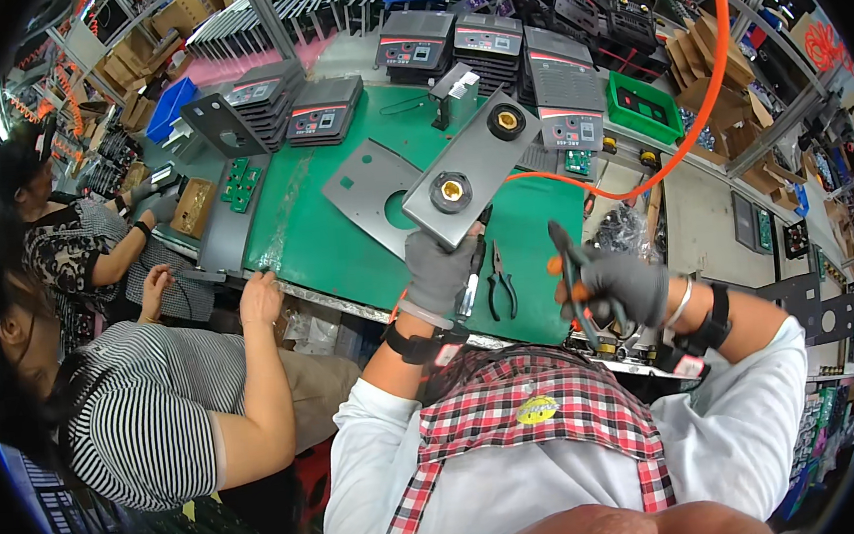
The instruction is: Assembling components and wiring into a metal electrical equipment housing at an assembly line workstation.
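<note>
My gloved left hand [437,268] grips the near end of a grey metal panel [477,161], tilted above the bench. Two black round sockets with brass centres, a near one [451,192] and a far one [506,122], stand on the panel. My gloved right hand [624,290], off to the right, is closed round a dark plier-like hand tool [568,251], its tip pointing away from me. Between my hands, black pliers [501,286] lie on the green mat. A slim black and silver tool [471,286] lies against my left hand, partly hidden.
A flat grey plate [373,193] with a round hole rests on the green mat [330,242]. Stacked grey casings [416,42] line the far side, near a green bin [642,107]. An orange hose [681,152] arches over the right. Two people [148,414] sit at left.
</note>
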Tool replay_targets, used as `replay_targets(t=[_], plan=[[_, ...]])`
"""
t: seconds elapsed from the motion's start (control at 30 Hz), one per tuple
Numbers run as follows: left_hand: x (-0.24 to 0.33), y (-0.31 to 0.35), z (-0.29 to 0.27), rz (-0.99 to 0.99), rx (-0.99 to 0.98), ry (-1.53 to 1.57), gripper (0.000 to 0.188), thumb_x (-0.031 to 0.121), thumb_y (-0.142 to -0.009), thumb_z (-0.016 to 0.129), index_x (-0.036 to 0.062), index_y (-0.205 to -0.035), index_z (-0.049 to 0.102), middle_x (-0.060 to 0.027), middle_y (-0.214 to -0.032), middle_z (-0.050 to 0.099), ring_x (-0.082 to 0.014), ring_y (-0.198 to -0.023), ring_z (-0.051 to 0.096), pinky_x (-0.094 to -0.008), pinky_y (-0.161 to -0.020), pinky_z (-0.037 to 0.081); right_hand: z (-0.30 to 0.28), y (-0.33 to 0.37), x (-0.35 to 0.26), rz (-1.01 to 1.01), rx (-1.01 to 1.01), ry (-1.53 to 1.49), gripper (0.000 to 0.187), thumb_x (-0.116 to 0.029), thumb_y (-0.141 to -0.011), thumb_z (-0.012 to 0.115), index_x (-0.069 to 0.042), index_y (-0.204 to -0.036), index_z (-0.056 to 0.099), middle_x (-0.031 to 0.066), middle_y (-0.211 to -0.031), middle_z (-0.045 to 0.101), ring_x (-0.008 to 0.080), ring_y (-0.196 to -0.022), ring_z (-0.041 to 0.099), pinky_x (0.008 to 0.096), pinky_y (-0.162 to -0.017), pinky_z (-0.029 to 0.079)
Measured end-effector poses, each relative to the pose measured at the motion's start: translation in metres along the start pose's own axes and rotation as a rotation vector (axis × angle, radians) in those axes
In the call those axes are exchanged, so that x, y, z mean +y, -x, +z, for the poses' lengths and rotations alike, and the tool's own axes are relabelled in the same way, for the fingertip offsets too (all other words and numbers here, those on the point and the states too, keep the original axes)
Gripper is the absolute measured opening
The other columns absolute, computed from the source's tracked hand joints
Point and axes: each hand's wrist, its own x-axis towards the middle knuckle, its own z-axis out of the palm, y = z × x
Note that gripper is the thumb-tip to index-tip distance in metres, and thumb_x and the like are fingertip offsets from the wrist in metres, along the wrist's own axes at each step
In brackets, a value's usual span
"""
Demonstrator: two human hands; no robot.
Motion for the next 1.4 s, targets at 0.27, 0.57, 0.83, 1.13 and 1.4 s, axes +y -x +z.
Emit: replay_targets(t=[0.27,0.57,0.83,1.13,1.4], plan=[[-0.005,0.004,0.009,0.154,0.011,-0.130,0.019,0.012,-0.072,0.069,0.0010,-0.086,0.064,-0.0099,-0.075,0.065,-0.0161,-0.063,0.060,-0.0276,-0.059,0.046,0.010,0.021,0.036,-0.198,-0.254,0.275,0.067,-0.012,-0.069,0.059,-0.007,-0.129,0.029,0.0129,-0.096,0.055,0.0200,-0.070,0.059,0.0309,-0.060,0.050],[-0.008,0.015,0.027,0.201,0.019,-0.188,0.015,0.010,-0.072,0.068,0.0001,-0.083,0.064,-0.0101,-0.071,0.065,-0.0186,-0.058,0.061,-0.0273,-0.054,0.045,-0.001,-0.016,-0.032,-0.585,0.574,1.433,0.065,0.005,-0.064,0.054,-0.009,-0.123,0.033,0.0241,-0.123,0.035,0.0385,-0.115,0.037,0.0410,-0.091,0.039],[-0.010,0.017,0.027,0.198,-0.050,-0.145,0.013,0.006,-0.073,0.066,-0.0007,-0.084,0.064,-0.0083,-0.072,0.065,-0.0142,-0.061,0.061,-0.0257,-0.054,0.045,0.007,-0.009,-0.037,-0.463,0.528,1.605,0.062,-0.003,-0.067,0.057,-0.006,-0.124,0.031,0.0245,-0.115,0.039,0.0383,-0.111,0.040,0.0424,-0.087,0.041],[-0.024,0.015,0.035,0.273,-0.055,-0.164,0.013,0.006,-0.075,0.064,0.0004,-0.086,0.064,-0.0083,-0.075,0.065,-0.0145,-0.063,0.062,-0.0253,-0.057,0.047,0.014,0.007,-0.068,-0.223,0.324,1.673,0.059,-0.005,-0.068,0.054,-0.010,-0.124,0.035,0.0203,-0.093,0.055,0.0316,-0.082,0.059,0.0434,-0.062,0.049],[-0.017,0.016,0.037,0.432,0.049,-0.217,0.013,0.009,-0.073,0.065,0.0010,-0.083,0.064,-0.0098,-0.071,0.064,-0.0197,-0.060,0.062,-0.0285,-0.055,0.047,0.007,0.017,-0.076,-0.247,0.153,1.013,0.050,-0.003,-0.071,0.050,-0.007,-0.119,0.042,0.0180,-0.091,0.056,0.0288,-0.080,0.059,0.0408,-0.067,0.048]])
